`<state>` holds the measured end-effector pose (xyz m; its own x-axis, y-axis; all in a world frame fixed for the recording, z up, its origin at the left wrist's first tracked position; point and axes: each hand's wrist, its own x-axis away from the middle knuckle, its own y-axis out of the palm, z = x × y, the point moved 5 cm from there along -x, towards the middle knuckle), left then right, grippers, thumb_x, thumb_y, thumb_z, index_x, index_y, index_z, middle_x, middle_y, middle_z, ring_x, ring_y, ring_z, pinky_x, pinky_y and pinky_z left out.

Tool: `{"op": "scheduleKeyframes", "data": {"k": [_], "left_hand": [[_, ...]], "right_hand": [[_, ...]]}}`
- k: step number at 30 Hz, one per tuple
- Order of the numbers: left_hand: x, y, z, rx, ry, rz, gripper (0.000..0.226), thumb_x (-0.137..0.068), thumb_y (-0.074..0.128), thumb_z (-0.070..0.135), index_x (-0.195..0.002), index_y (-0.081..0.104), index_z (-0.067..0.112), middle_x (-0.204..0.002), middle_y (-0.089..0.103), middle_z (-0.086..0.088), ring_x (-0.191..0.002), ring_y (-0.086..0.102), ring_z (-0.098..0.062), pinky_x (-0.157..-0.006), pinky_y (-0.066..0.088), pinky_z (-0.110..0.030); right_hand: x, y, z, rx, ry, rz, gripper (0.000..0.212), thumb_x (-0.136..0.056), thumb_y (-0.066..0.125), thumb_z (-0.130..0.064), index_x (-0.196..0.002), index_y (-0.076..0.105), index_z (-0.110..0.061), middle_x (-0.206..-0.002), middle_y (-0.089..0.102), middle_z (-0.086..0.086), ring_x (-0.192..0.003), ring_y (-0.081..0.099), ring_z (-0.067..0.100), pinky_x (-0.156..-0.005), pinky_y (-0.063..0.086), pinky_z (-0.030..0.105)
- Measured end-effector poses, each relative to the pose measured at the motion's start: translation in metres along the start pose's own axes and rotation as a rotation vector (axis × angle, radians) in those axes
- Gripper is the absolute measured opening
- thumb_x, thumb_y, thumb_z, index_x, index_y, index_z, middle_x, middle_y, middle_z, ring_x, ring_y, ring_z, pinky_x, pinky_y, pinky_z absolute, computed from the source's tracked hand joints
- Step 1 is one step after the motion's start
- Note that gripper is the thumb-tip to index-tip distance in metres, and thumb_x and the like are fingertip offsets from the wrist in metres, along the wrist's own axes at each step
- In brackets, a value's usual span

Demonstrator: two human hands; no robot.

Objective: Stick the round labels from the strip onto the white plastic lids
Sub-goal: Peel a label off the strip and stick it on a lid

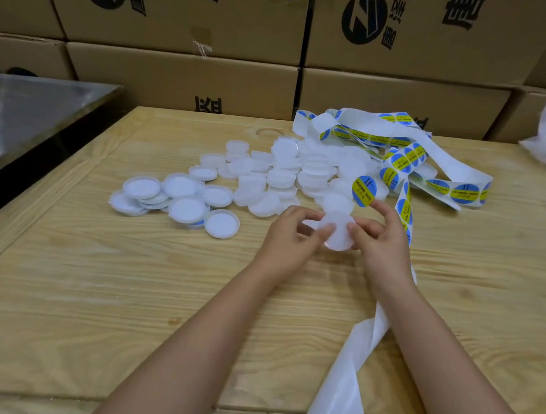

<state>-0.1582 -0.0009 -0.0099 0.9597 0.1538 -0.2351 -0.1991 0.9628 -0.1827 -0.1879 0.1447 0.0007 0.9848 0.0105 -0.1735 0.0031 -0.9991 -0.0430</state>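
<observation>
We pinch a white lid (pixel 338 234) w/ left hand (pixel 290 233), just in front of the lid pile (pixel 284 171); right hand (pixel 382 241) pinches a round label (pixel 364 191) at pile's near edge; label strip (pixel 450 159) right of pile.

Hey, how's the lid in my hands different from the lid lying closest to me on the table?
The held lid is held between the left hand and right hand; the nearest table lid lies untouched. The held lid shows a flat face; the table lid shows its rim and hollow. Both are round white plastic.
</observation>
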Motion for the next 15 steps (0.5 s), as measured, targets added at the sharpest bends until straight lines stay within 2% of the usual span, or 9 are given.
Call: {"op": "scheduleKeyframes", "data": {"k": [2,4,8,11,13,15], "left_hand": [[-0.001,-0.001,-0.003,0.222,-0.131,0.009,0.015,-0.093,0.056,0.022,-0.094,0.063,0.008,-0.095,0.068,-0.011,-0.074,0.069,-0.02,-0.071,0.058,-0.034],[0.001,0.003,-0.006,0.372,-0.253,-0.035,0.014,-0.095,0.053,0.018,-0.092,0.062,0.008,-0.084,0.068,-0.017,-0.066,0.069,-0.022,-0.06,0.059,-0.031],[0.003,0.007,-0.009,0.476,-0.342,-0.12,0.017,-0.097,0.05,0.014,-0.096,0.065,0.006,-0.085,0.071,-0.012,-0.073,0.071,-0.021,-0.062,0.057,-0.025],[0.002,0.004,-0.009,0.578,-0.379,-0.09,0.017,-0.097,0.049,0.011,-0.093,0.064,0.004,-0.087,0.07,-0.011,-0.075,0.072,-0.02,-0.064,0.058,-0.026],[0.002,0.003,-0.007,0.624,-0.389,-0.083,0.016,-0.097,0.048,0.01,-0.093,0.063,0.003,-0.087,0.07,-0.012,-0.073,0.072,-0.02,-0.063,0.058,-0.027],[0.002,0.003,-0.006,0.638,-0.386,-0.098,0.016,-0.097,0.048,0.01,-0.094,0.063,0.004,-0.083,0.072,-0.01,-0.072,0.072,-0.02,-0.062,0.059,-0.028]], "right_hand": [[0.0,0.0,-0.003,0.017,-0.042,-0.008,0.046,-0.087,0.059,0.002,-0.119,0.042,-0.027,-0.082,0.069,-0.01,-0.082,0.063,0.012,-0.085,0.049,0.036],[0.002,0.002,-0.005,0.038,-0.077,-0.04,0.045,-0.087,0.058,0.002,-0.117,0.043,-0.029,-0.084,0.069,-0.011,-0.084,0.065,0.009,-0.084,0.05,0.031],[0.002,0.001,-0.007,0.025,-0.098,-0.038,0.037,-0.088,0.061,-0.004,-0.113,0.047,-0.027,-0.089,0.071,-0.006,-0.089,0.065,0.011,-0.081,0.05,0.027],[-0.002,-0.008,-0.012,-0.063,-0.098,0.074,0.014,-0.088,0.064,-0.015,-0.095,0.056,-0.024,-0.096,0.067,0.003,-0.083,0.063,0.008,-0.066,0.05,0.02],[-0.004,-0.013,-0.013,-0.126,-0.044,0.107,0.006,-0.088,0.064,-0.019,-0.084,0.061,-0.022,-0.092,0.065,0.002,-0.078,0.06,0.004,-0.057,0.049,0.016],[-0.006,-0.014,-0.008,-0.159,0.037,0.069,0.008,-0.088,0.063,-0.021,-0.08,0.064,-0.02,-0.091,0.066,0.001,-0.081,0.061,0.006,-0.06,0.049,0.019]]}}
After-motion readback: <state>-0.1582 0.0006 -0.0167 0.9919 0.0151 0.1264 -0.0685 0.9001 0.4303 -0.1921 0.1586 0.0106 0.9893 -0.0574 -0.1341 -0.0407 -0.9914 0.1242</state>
